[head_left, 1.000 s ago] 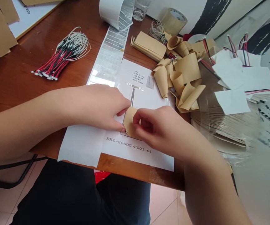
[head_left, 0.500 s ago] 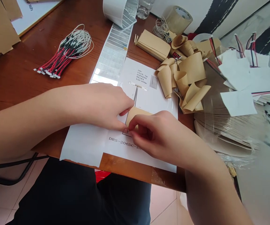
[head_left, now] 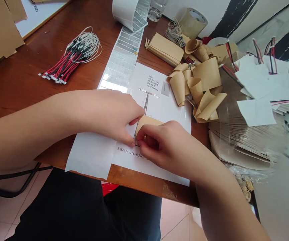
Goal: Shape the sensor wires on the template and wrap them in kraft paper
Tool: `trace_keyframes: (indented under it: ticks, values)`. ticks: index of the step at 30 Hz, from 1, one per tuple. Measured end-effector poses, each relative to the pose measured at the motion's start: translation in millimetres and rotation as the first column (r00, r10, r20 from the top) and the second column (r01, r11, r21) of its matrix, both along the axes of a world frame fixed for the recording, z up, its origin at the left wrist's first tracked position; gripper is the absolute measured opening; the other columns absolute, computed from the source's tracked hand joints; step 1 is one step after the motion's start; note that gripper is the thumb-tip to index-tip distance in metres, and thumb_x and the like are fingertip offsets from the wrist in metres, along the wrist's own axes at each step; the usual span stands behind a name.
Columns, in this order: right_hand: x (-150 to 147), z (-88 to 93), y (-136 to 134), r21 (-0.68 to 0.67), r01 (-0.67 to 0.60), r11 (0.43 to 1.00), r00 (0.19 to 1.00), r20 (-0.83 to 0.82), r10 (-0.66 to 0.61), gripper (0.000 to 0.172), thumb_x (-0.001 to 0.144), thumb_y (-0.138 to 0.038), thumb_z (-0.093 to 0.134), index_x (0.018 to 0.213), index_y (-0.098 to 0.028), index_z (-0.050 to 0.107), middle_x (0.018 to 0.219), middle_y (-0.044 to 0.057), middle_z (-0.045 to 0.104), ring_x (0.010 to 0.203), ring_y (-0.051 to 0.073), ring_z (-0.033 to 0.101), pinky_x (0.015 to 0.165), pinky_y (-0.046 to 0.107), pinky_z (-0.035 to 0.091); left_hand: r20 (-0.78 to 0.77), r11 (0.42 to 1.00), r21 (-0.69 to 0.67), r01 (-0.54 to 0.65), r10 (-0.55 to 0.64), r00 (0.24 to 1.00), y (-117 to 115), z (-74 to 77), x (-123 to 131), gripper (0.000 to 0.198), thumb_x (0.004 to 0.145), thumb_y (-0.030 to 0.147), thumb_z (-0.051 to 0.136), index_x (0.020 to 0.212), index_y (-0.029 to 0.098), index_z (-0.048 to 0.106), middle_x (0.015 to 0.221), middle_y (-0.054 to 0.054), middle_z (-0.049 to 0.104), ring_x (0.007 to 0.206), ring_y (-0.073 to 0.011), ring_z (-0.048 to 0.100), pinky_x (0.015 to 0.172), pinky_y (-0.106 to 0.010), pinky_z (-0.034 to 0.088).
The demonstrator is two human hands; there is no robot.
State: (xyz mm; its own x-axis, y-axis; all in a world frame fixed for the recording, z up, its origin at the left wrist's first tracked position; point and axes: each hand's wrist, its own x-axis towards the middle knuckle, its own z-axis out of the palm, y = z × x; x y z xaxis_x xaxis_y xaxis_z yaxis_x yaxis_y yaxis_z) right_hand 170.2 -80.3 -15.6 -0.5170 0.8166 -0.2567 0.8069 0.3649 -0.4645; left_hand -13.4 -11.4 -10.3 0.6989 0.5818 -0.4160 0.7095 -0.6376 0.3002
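A tan paper piece [head_left: 148,121] lies on the printed white sheet [head_left: 170,110], on its outlined area. My right hand [head_left: 165,142] covers part of it, thumb and forefinger pinched at its lower left corner. My left hand [head_left: 114,115] rests palm down just left of the piece, thumb stretched toward that same corner and apart from the other fingers. Its remaining fingers are partly hidden. A thin dark strip [head_left: 146,102] runs up from the tan piece to a clear bit of tape [head_left: 148,92] on the sheet.
Red, black and white wires [head_left: 76,57] lie bundled at the left. A label roll [head_left: 126,15] trails its strip under the sheet area. Curled tan papers [head_left: 202,80], a tan stack [head_left: 165,48], a tape roll [head_left: 193,21] and bagged white cards [head_left: 256,112] crowd the right.
My left thumb has slid slightly down and my right fingers have shifted a little left at the tan piece's corner. The whole view has moved slightly.
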Motion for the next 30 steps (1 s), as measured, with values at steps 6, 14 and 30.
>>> trace_keyframes:
  ticks: [6,14,30]
  values:
    - [-4,-3.1,0,0.002,0.039,0.999,0.999,-0.028,-0.039,0.014,0.079,-0.009,0.060,0.070,-0.020,0.061,0.053,-0.007,0.047,0.052,0.009,0.037,0.053,0.022,0.030,0.001,1.000,0.006,0.005,-0.005,1.000,1,-1.5,2,0.046,0.071,0.066,0.062,0.097,0.028,0.069,0.096,-0.008,0.074,0.082,-0.0271,0.065,0.069,-0.037,0.040]
    - [-6,-2.6,-3,0.059,0.045,0.997,0.999,0.020,-0.046,0.015,0.078,-0.009,0.059,0.070,-0.020,0.066,0.054,-0.005,0.051,0.052,0.010,0.038,0.055,0.024,0.029,-0.035,1.000,-0.026,-0.015,0.014,0.999,-1,-0.2,3,0.041,0.075,0.059,0.060,0.099,0.028,0.070,0.099,-0.009,0.075,0.087,-0.0281,0.067,0.075,-0.037,0.043]
    - [-3,2.5,1,0.060,0.160,0.985,0.987,-0.043,-0.158,0.013,0.075,-0.010,0.060,0.067,-0.020,0.065,0.052,-0.005,0.053,0.050,0.009,0.045,0.054,0.023,0.032,-0.072,0.991,-0.086,-0.101,0.095,0.993,-7,4.2,11,0.033,0.068,0.043,0.063,0.096,0.027,0.070,0.097,-0.007,0.073,0.081,-0.0249,0.064,0.068,-0.035,0.044]
